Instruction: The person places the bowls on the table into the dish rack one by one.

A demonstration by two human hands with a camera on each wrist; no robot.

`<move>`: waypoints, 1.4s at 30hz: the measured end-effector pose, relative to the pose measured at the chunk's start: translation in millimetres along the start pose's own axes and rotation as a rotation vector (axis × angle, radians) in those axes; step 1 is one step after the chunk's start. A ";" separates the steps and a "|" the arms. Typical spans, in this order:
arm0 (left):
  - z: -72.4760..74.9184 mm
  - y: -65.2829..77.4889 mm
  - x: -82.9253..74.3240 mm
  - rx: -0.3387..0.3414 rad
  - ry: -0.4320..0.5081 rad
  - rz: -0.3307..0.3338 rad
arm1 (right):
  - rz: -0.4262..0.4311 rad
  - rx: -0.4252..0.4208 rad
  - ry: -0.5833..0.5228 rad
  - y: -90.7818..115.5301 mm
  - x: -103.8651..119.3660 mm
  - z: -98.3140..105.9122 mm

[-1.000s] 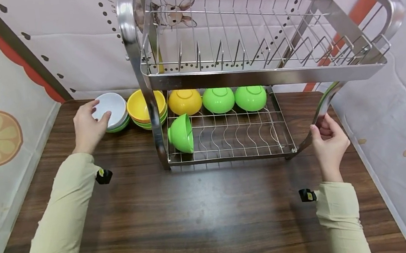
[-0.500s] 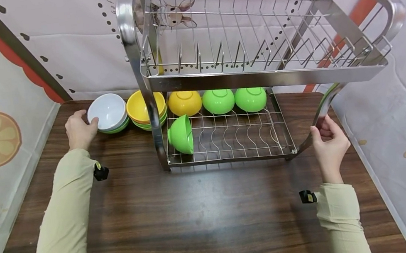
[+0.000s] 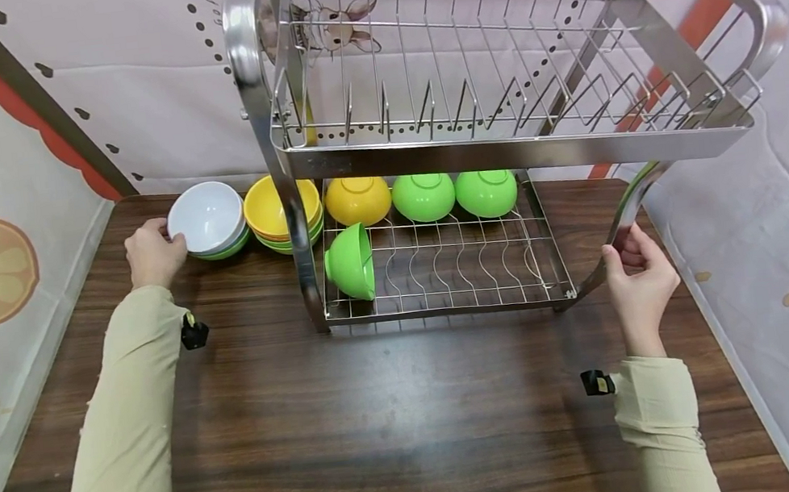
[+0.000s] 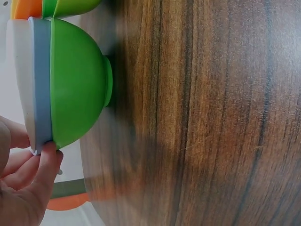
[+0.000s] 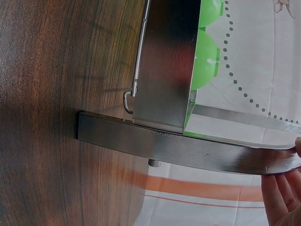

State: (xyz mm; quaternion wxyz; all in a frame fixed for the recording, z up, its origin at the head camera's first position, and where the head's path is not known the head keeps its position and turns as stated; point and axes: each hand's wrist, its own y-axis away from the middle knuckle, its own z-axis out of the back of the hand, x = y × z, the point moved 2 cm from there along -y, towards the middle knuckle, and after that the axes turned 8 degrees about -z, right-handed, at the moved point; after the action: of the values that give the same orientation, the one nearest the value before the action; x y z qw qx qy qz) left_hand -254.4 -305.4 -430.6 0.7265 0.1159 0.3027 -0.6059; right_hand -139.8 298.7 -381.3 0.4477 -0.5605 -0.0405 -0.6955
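My left hand (image 3: pixel 154 255) is at the near left side of a bowl stack, thumb and fingers pinching the rim of the white bowl (image 3: pixel 204 217). In the left wrist view a green bowl (image 4: pixel 77 84) sits beneath it, below a grey-blue band. My right hand (image 3: pixel 639 275) grips the curved metal leg (image 5: pixel 211 153) of a two-tier dish rack (image 3: pixel 515 149). On the lower tier, a yellow bowl (image 3: pixel 358 200) and two green bowls, one by the yellow (image 3: pixel 423 196) and one farther right (image 3: pixel 487 192), lie upside down. Another green bowl (image 3: pixel 349 263) stands on its side at the front left.
A second stack, topped by a yellow bowl (image 3: pixel 266 208), stands between the white bowl and the rack's left leg (image 3: pixel 305 264). Wire dividers (image 3: pixel 469 258) line the lower tier. The rack's upper tier overhangs the bowls. A wooden table (image 3: pixel 386 425) bears everything, with printed sheets (image 3: pixel 168 117) around it.
My left hand has come down and to the left, from over the white bowl to its near left rim. The right hand stays on the rack leg.
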 end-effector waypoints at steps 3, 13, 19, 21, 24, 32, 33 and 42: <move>0.8 -1.7 -0.6 0.004 -0.008 0.007 | 0.004 -0.002 0.004 0.3 0.1 -0.1; 6.1 -7.3 -4.8 0.076 -0.056 0.050 | 0.003 0.001 0.021 -0.1 -0.8 -0.5; 11.3 -8.1 -10.0 0.066 -0.087 0.022 | -0.001 0.001 0.027 0.0 -1.6 -0.4; 12.9 -8.4 -11.4 0.052 -0.084 0.015 | 0.000 0.001 0.028 -0.1 -1.8 -0.3; 14.6 -8.8 -13.0 0.029 -0.081 0.000 | 0.001 0.000 0.026 -0.3 -2.3 -0.2; 18.1 -8.7 -15.9 -0.004 -0.077 -0.028 | -0.002 0.004 0.014 -0.6 -2.8 0.4; 18.6 -9.0 -15.8 -0.008 -0.075 -0.030 | -0.002 0.005 0.013 -0.8 -2.6 0.4; 28.0 -8.1 -18.5 -0.057 -0.054 -0.037 | 0.006 0.010 0.015 -1.6 -1.6 0.9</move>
State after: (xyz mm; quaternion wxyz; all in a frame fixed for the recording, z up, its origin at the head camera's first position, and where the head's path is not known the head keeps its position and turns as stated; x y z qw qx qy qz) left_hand -255.2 -307.3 -396.1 0.7260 0.0731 0.3022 -0.6135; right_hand -140.2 301.0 -381.6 0.4529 -0.5531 -0.0390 -0.6981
